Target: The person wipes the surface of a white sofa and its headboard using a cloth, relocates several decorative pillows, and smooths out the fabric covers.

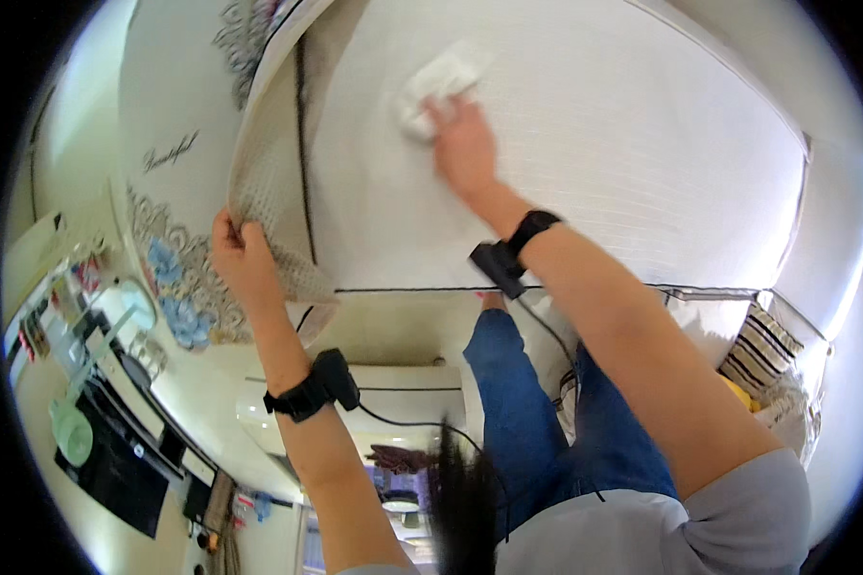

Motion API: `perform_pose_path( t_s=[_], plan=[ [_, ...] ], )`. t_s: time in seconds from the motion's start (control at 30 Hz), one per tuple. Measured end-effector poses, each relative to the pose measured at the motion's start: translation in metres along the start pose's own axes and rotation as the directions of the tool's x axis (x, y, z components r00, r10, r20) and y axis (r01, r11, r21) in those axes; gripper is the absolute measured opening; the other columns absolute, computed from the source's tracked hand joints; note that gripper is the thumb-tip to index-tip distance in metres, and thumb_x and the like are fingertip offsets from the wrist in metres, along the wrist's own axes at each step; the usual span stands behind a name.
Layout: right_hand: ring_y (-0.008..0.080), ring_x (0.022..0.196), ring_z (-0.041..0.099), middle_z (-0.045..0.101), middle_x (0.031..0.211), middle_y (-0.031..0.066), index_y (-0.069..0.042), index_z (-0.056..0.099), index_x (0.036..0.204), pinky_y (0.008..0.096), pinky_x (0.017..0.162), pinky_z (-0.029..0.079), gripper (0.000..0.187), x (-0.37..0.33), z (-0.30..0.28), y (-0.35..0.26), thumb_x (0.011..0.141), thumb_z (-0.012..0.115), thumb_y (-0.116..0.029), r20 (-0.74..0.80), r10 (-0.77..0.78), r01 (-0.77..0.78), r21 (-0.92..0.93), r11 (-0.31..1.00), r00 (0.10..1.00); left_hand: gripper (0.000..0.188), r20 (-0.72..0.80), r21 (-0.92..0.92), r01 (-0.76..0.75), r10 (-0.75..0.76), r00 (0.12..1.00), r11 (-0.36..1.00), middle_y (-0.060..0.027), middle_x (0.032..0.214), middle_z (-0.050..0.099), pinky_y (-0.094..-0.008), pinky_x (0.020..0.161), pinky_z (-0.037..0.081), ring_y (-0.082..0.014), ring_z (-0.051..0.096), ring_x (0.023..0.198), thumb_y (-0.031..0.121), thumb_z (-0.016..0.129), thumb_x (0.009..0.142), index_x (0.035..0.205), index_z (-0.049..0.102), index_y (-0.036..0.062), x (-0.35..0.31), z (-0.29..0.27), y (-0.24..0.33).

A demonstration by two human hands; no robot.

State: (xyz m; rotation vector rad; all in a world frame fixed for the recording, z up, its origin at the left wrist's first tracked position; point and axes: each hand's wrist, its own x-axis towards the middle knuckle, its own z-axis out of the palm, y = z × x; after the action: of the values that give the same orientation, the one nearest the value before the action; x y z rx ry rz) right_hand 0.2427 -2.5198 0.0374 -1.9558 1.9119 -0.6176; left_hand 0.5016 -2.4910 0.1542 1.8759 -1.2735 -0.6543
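My left hand (244, 254) pinches the edge of a patterned cover (163, 230), light with grey scrolls and blue flowers, and holds it folded back. The cover's textured beige underside (270, 172) shows along the fold. Under and beside it lies a wide off-white cushion (623, 153) with dark piping along its edge. My right hand (465, 144) is on a white cloth (441, 84) against this surface, toward the far left part of the cushion. Hand and cloth are slightly smeared by motion.
A black-and-cream striped fabric (759, 350) lies at the right near a white plastic bag (791, 412). A desk with a black mat (115, 470) and a pale green round object (72, 431) stands at the left. Cables run from my wrist straps.
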Motion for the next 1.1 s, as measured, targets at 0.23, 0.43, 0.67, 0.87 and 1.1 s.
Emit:
perform_pose_path(
  t_s=[0.23, 0.43, 0.67, 0.87, 1.1],
  plan=[
    [0.0315, 0.108, 0.053, 0.056, 0.119, 0.0133, -0.015, 0.063, 0.115, 0.0427, 0.086, 0.049, 0.044, -0.058, -0.010, -0.018, 0.072, 0.062, -0.004, 0.384, -0.310, 0.231, 0.237, 0.943, 0.870, 0.023, 0.327, 0.087, -0.007, -0.021, 0.945, 0.996, -0.0042, 0.081, 0.058, -0.0250, 0.064, 0.043, -0.0102, 0.052, 0.074, 0.002, 0.051, 0.082, 0.103, 0.058, -0.0028, -0.038, 0.052, 0.008],
    [0.0371, 0.119, 0.046, 0.054, 0.118, 0.0201, -0.016, 0.059, 0.121, 0.0435, 0.095, 0.044, 0.054, -0.019, -0.090, 0.121, 0.070, 0.056, 0.001, -0.267, 0.266, -0.296, -0.078, 0.952, 0.926, 0.031, 0.388, 0.124, 0.031, -0.078, 0.918, 0.992, -0.0096, 0.092, 0.061, -0.0283, 0.065, 0.048, -0.0159, 0.058, 0.076, 0.004, 0.056, 0.083, 0.114, 0.056, -0.0004, -0.065, 0.089, -0.019],
    [0.0345, 0.122, 0.046, 0.050, 0.131, 0.0147, -0.021, 0.058, 0.125, 0.0442, 0.100, 0.042, 0.052, -0.089, -0.082, 0.108, 0.076, 0.055, -0.002, 0.143, 0.263, -0.261, -0.031, 0.965, 0.954, 0.046, 0.522, 0.168, -0.039, -0.055, 0.851, 0.985, -0.0090, 0.100, 0.054, -0.0294, 0.070, 0.049, -0.0179, 0.056, 0.076, 0.005, 0.061, 0.082, 0.126, 0.049, 0.0033, -0.097, 0.126, -0.024],
    [0.0313, 0.109, 0.055, 0.057, 0.121, 0.0127, -0.022, 0.062, 0.118, 0.0418, 0.090, 0.048, 0.044, -0.147, -0.113, 0.111, 0.077, 0.062, -0.008, 0.256, 0.049, -0.047, -0.016, 0.999, 0.965, 0.049, 0.509, 0.257, -0.166, 0.013, 0.861, 0.952, -0.0100, 0.105, 0.050, -0.0305, 0.073, 0.049, -0.0194, 0.056, 0.078, 0.005, 0.062, 0.081, 0.128, 0.047, 0.0039, -0.115, 0.137, -0.012],
    [0.0327, 0.104, 0.054, 0.056, 0.115, 0.0117, -0.020, 0.062, 0.118, 0.0408, 0.085, 0.048, 0.052, -0.248, -0.227, 0.276, 0.071, 0.056, 0.001, -0.140, 0.513, -0.528, -0.327, 0.783, 0.847, 0.042, 0.507, 0.245, -0.249, 0.095, 0.857, 0.937, -0.0100, 0.106, 0.052, -0.0297, 0.068, 0.049, -0.0180, 0.056, 0.079, 0.002, 0.057, 0.083, 0.124, 0.050, 0.0033, -0.128, 0.164, 0.013]
  ],
)
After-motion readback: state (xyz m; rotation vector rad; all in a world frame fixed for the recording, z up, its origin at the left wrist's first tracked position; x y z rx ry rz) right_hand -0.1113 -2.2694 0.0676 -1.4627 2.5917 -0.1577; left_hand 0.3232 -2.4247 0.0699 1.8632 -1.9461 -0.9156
